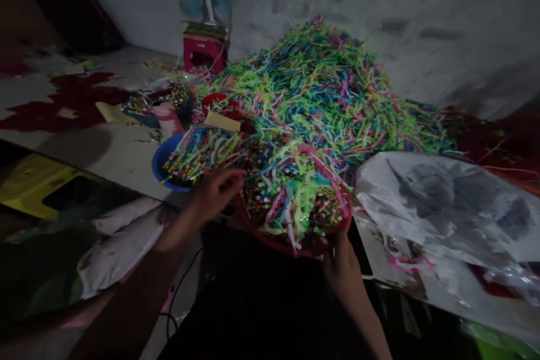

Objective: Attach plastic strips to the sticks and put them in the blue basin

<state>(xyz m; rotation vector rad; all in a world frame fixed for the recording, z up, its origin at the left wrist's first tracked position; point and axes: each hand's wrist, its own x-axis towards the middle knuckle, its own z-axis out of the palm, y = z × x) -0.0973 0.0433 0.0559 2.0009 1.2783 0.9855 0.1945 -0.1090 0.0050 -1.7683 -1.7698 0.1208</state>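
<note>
A red basin (259, 234) sits in front of me, full of small beaded pieces and bright plastic strips (301, 191) in green, pink and blue. My right hand (340, 256) grips its near right rim, thumb and fingers on either side of the edge. At the left rim is my left hand (221, 191), its fingers curled together beside a thin blue strip. Whatever lies between those fingertips is too dark and small to make out. Just beyond that hand stands a blue basin (159, 166) with yellow-banded pieces and more strips.
A large heap of coloured strips (320, 90) rises against the wall. White plastic sheeting (422, 197) lies at right. A pink stool (202, 55), a pink cup (167, 118), a dark tray of beads (154, 102) and a yellow stool (37, 183) are at left.
</note>
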